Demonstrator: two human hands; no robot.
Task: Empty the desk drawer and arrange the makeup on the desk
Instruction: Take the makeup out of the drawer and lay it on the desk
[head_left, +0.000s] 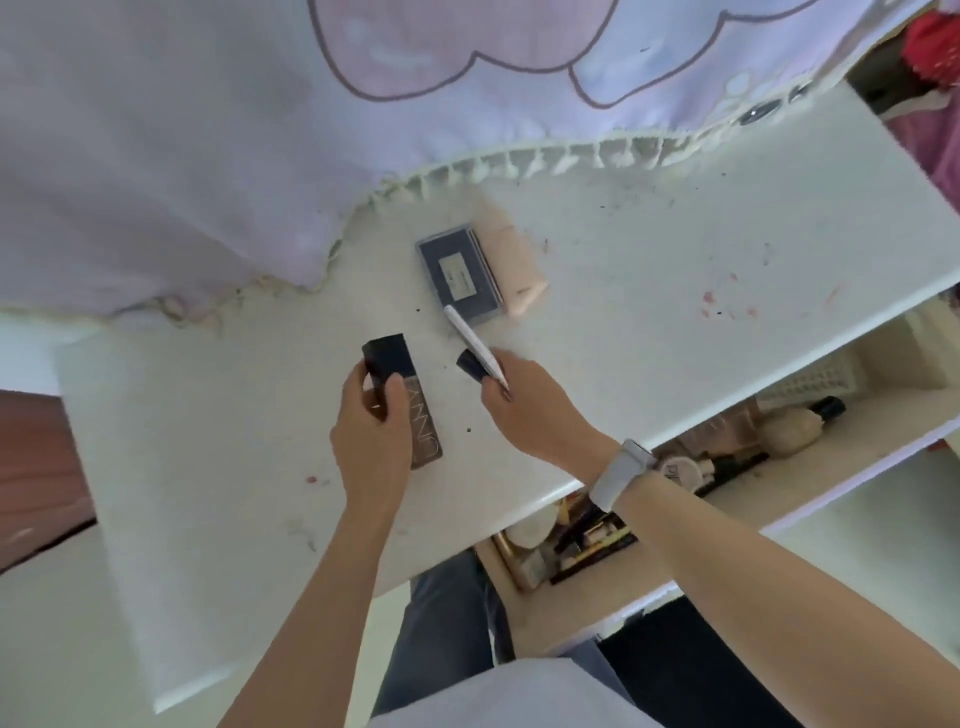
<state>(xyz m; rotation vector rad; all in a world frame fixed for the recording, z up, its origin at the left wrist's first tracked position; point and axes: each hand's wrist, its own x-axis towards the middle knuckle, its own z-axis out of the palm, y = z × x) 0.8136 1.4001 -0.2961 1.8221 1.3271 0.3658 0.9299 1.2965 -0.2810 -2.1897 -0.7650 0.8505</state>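
My left hand (370, 441) grips a flat brown bottle with a black cap (410, 405) over the white desk (675, 291). My right hand (530, 410) holds a slim white pen-shaped stick (474, 343) together with a small black tube (470, 365). Farther back on the desk lie a dark grey palette with a label (457, 273) and a pale pink case (511, 260) side by side. Under the desk edge the open drawer (727, 488) still holds several makeup items, among them a beige bottle with a black cap (795, 426).
A lilac printed cloth with a fringed hem (260, 156) hangs over the back of the desk. A white basket (810, 382) sits deep in the drawer. Red stains mark the desk at right. My knees in jeans (447, 623) are below the desk.
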